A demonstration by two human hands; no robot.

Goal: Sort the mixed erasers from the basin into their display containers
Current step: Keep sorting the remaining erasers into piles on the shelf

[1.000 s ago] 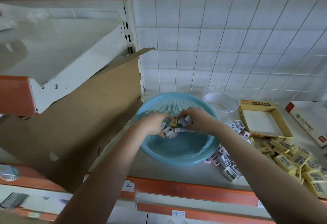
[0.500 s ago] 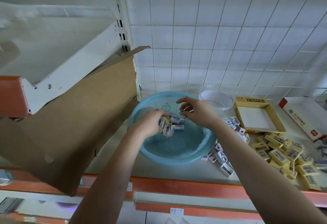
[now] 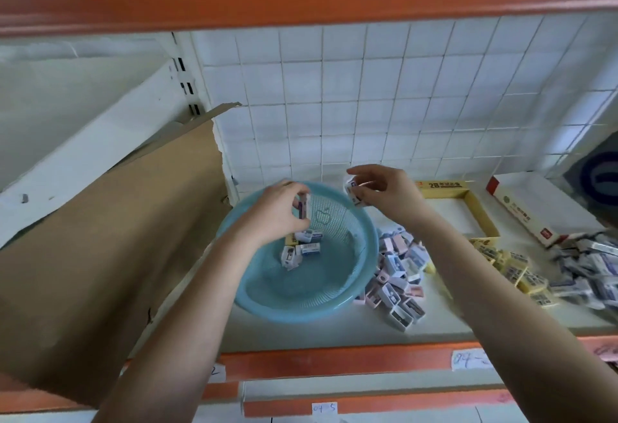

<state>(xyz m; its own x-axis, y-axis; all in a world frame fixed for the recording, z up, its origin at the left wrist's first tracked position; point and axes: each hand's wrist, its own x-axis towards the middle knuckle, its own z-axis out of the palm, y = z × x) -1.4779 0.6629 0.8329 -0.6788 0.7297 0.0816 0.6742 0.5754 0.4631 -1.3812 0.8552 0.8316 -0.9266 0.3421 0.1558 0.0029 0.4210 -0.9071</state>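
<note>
A light blue basin [image 3: 334, 302] sits on the shelf with a few boxed erasers [image 3: 302, 247] left inside. Above its far left side, my left hand [image 3: 281, 212] pinches a small eraser box [image 3: 303, 208]. My right hand [image 3: 384, 190] is raised over the basin's far right rim, its fingers curled around a white and blue eraser [image 3: 353, 191]. An empty yellow display box [image 3: 475, 208] lies to the right of that hand.
Pink and white erasers [image 3: 398, 275] are piled right of the basin. Yellow erasers [image 3: 515, 265] and grey-blue ones [image 3: 588, 272] lie farther right. A white and red box [image 3: 538, 208] stands behind them. A large cardboard sheet [image 3: 100, 255] leans at the left.
Both hands have lifted out of the basin, each with an eraser. My right hand has moved up and to the right, toward the basin's far rim.
</note>
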